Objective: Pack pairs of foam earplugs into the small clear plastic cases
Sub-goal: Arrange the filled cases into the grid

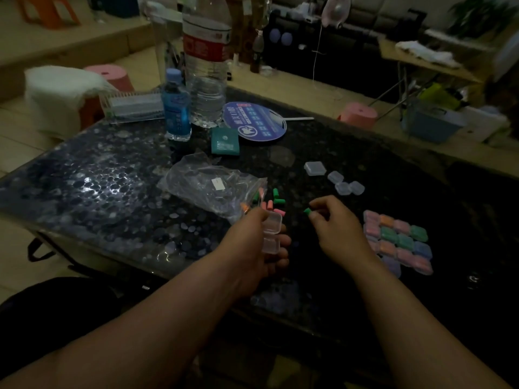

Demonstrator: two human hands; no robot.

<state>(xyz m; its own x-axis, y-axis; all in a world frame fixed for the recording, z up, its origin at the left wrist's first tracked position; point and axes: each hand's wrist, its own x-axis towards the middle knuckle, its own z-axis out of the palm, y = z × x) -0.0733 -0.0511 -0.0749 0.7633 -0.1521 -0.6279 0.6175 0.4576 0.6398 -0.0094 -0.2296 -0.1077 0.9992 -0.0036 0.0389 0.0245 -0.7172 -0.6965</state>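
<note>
My left hand [252, 242] holds an open clear plastic case [271, 234], its lid hinged back, just above the dark table. My right hand [332, 223] pinches a green foam earplug [307, 211] between thumb and fingertips, a short way right of the case. Loose pink, green and orange earplugs [271, 203] lie at the mouth of a crumpled clear plastic bag [213, 186]. Several empty clear cases [341, 183] sit further back. Several filled cases [398, 242] with pink, green, orange and purple plugs lie in rows to the right.
A large water bottle [206, 66] and a small blue bottle [175, 108] stand at the table's far side, with a round blue hand fan [255, 122] and a teal packet [225, 141] beside them. Pink stools [358, 115] stand past the table's far edge [323, 106].
</note>
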